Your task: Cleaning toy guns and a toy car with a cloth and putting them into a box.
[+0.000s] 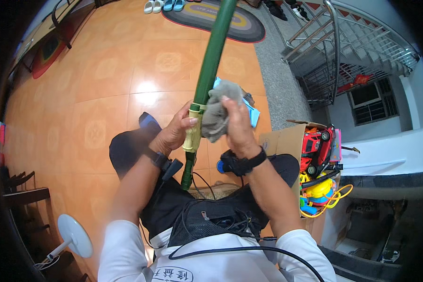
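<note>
A long green tube (215,56) with a cream-coloured collar and handle section (193,135) stands slanting up and away between my knees. Its narrower dark green end (187,176) points towards my lap. My left hand (178,128) grips the cream section, the thumb lying across its front. In my right hand (237,128) is a crumpled grey cloth (218,112), pressed against the right side of the tube just by the collar. Behind the cloth, light blue pieces (252,112) and a small dark item lie partly hidden.
A cardboard box (282,142) of toys, with a red toy car (315,149) on top, stands by my right knee. A round white stand (74,235) is at lower left. Ahead lie an oval mat (204,16) and slippers; a metal stair railing (334,53) rises at upper right.
</note>
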Available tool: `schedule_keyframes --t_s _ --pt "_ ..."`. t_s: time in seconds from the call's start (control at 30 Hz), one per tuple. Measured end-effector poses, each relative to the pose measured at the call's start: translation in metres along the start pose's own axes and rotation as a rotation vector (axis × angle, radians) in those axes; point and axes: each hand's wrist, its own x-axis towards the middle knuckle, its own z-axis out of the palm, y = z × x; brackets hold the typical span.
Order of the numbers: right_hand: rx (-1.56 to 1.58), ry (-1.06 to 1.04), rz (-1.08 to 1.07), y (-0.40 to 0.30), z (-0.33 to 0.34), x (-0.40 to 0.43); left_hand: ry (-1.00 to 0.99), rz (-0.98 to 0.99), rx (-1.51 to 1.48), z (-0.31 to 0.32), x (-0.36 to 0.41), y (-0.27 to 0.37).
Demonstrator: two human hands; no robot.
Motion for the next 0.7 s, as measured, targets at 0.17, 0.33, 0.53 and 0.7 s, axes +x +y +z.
schedule_keyframes --t_s 0.17,0.33,0.53,0.7 --pt "-0.272 -0.053 -0.096 0.025 0.018 -0.017 -0.006 0.019 -0.039 0.000 0.002 0.003" --pt "-0.716 -0.249 -0.347 0.030 0.022 -0.030 0.122 0.053 -0.230 -0.011 0.004 -0.003" --pt "-0.983 -0.294 -0.599 0.034 0.026 -0.042 0.103 0.110 -0.305 -0.017 0.008 0.009" --pt "-0.984 -0.443 -0.507 0.032 0.021 -0.064 0.110 0.142 -0.497 -0.017 0.003 0.022"
